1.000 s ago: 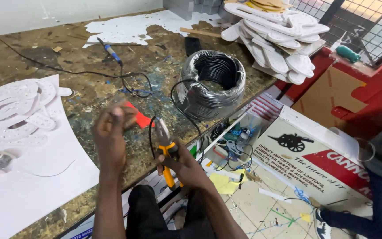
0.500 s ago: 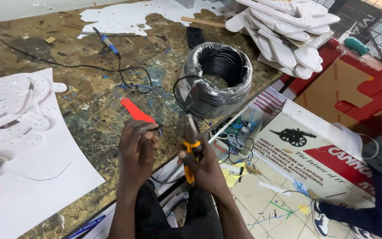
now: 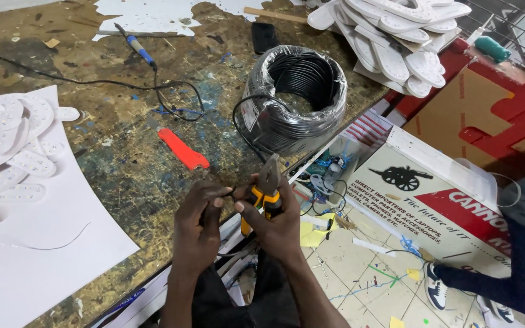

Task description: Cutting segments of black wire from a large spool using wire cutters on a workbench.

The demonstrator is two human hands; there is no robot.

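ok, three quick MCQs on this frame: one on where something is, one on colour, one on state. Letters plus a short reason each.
1. Where does the orange utility knife lie?
A. on the workbench, left of the black cable coil
B. on the tiled floor
C. on top of the stacked white cutouts

2. What colour are the handles of the pliers?
A. blue
B. yellow and black
C. green

3. What is the right hand doing?
A. resting flat on the bench
B. gripping the pliers
C. hanging free, holding nothing

Answers: 1 A, it rests on the stained top beside the coil. 2 B, yellow shows between the fingers. 3 B, the fingers wrap the handles while the left hand pinches a thin black wire.
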